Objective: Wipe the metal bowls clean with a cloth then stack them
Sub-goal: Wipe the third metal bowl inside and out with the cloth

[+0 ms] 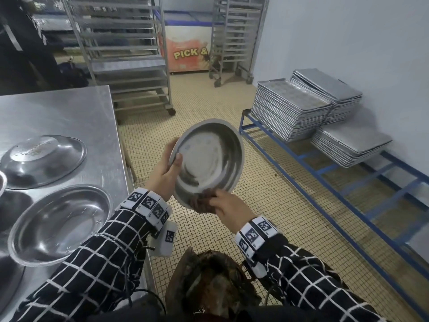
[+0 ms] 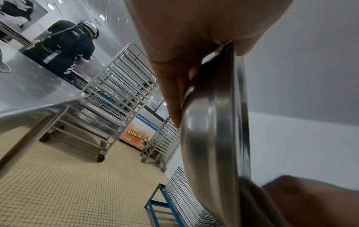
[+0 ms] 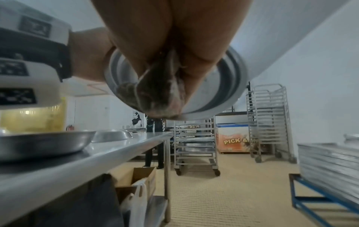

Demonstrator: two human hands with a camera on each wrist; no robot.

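Steel bowl (image 1: 209, 159) held in the air over the tiled floor (image 1: 267, 205), off the table's edge, tilted with its inside toward you. Your left hand (image 1: 166, 173) grips the left rim, thumb inside, fingers behind. Your right hand (image 1: 228, 206) pinches a dark brown cloth (image 1: 202, 202) against the lower rim. On the steel table (image 1: 69, 112): one bowl upright (image 1: 60, 225), one upturned (image 1: 43, 159). Tray stacks (image 1: 290, 108) sit on the blue rack (image 1: 325, 177).
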